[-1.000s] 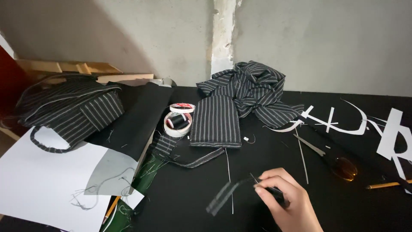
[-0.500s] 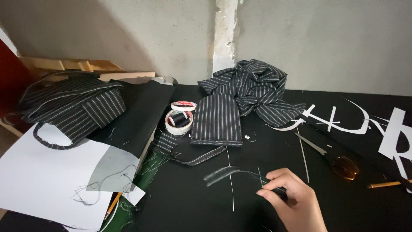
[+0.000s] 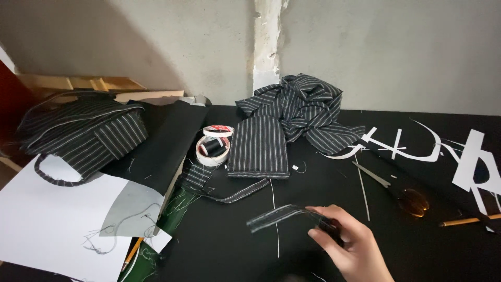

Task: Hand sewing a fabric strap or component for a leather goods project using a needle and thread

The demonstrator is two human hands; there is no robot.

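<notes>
My right hand [image 3: 348, 246] is at the lower middle of the head view, fingers closed on one end of a narrow dark striped fabric strip [image 3: 274, 218] that sticks out to the left just above the black table [image 3: 224, 250]. A small dark object sits between the fingers; its kind is unclear. My left hand is not in view. Behind the strip lie a folded striped fabric piece [image 3: 259, 147] and a crumpled striped cloth heap [image 3: 302, 107].
Tape rolls [image 3: 213, 147] with a black thread spool stand at the centre left. A striped bag [image 3: 78, 130] and white paper sheets [image 3: 47, 219] lie left. Scissors [image 3: 399, 190], white paper scraps [image 3: 469, 162] and a pencil [image 3: 467, 220] lie right. A concrete wall is behind.
My right hand has moved up and left a little, lifting the striped strip off the table and holding it out sideways. The view has shifted slightly.
</notes>
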